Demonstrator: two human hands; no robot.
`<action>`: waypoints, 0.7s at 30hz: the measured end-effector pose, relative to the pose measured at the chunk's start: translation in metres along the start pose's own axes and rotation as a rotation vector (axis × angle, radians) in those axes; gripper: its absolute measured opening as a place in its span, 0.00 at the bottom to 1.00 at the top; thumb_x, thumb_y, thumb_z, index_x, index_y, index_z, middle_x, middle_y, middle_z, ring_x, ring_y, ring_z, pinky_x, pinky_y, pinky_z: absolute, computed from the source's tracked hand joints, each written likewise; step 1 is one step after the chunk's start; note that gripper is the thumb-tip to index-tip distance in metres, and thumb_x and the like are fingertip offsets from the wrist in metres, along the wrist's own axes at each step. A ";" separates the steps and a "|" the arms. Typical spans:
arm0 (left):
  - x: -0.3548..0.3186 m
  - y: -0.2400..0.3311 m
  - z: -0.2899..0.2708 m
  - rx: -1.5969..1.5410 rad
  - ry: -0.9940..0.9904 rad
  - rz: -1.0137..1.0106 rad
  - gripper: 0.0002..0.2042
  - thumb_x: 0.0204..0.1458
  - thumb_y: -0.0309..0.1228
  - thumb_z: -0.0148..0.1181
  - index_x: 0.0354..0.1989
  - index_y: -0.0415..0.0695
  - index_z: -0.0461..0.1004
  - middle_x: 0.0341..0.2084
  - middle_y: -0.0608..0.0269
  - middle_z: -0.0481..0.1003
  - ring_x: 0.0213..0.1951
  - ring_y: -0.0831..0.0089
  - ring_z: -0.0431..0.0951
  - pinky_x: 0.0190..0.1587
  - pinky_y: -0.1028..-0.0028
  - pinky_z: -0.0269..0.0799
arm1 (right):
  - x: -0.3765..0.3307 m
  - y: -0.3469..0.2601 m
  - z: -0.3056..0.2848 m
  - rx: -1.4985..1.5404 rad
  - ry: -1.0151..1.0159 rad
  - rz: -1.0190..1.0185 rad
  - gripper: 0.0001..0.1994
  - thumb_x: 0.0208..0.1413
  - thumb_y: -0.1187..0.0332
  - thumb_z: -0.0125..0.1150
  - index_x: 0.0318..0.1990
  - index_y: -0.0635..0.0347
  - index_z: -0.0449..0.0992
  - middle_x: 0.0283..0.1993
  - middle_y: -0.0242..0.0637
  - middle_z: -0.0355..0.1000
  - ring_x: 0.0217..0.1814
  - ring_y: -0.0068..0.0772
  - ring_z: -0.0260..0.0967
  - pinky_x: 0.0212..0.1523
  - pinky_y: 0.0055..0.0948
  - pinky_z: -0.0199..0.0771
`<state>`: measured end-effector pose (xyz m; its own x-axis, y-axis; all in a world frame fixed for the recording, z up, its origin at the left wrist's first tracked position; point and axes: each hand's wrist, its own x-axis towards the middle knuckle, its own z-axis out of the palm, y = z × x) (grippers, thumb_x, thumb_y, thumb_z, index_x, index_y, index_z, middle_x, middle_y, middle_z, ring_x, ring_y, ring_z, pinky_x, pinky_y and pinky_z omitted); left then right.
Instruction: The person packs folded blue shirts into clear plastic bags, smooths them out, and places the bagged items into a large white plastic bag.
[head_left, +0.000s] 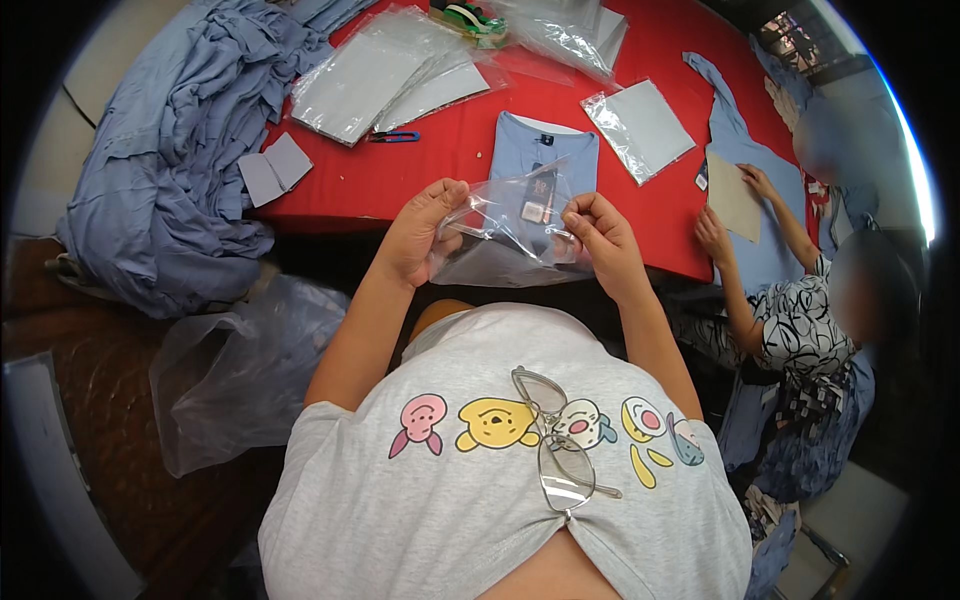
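Both hands, left (425, 228) and right (598, 240), pinch a clear, crinkled plastic bag (505, 235) above a folded blue shirt (545, 150).

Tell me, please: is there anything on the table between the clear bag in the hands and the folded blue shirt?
Nothing visible. The left hand and right hand hold the clear plastic bag directly before the folded blue shirt; only bare red table shows beside it.

Bright, even light (window glare at right); fisheye-bent, dark rim.
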<state>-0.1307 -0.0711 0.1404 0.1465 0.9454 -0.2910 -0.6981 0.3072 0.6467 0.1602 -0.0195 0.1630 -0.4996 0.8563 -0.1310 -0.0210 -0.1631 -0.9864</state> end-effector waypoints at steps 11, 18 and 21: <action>0.022 -0.024 -0.006 0.723 -0.098 0.125 0.06 0.63 0.29 0.72 0.38 0.39 0.85 0.29 0.75 0.79 0.33 0.87 0.73 0.37 0.82 0.67 | -0.069 0.050 -0.006 -0.345 0.004 0.096 0.04 0.70 0.75 0.61 0.48 0.64 0.75 0.51 0.37 0.77 0.53 0.24 0.73 0.61 0.29 0.74; 0.053 -0.025 0.053 1.025 -0.407 -0.125 0.08 0.58 0.32 0.75 0.38 0.39 0.85 0.30 0.70 0.81 0.36 0.83 0.75 0.41 0.77 0.69 | -0.041 -0.036 -0.001 -0.545 0.056 0.065 0.11 0.62 0.72 0.70 0.50 0.64 0.80 0.51 0.38 0.81 0.52 0.26 0.76 0.55 0.29 0.75; 0.074 -0.032 0.051 0.773 -0.513 -0.137 0.18 0.54 0.33 0.77 0.51 0.41 0.83 0.37 0.66 0.83 0.45 0.77 0.79 0.53 0.74 0.72 | -0.036 -0.034 -0.002 -0.457 0.110 0.185 0.08 0.64 0.70 0.72 0.45 0.63 0.81 0.39 0.30 0.80 0.37 0.17 0.73 0.39 0.20 0.71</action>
<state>-0.0617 -0.0053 0.1341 0.6126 0.7715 -0.1717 -0.0197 0.2321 0.9725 0.1808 -0.0439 0.2006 -0.3639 0.8841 -0.2933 0.4530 -0.1072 -0.8851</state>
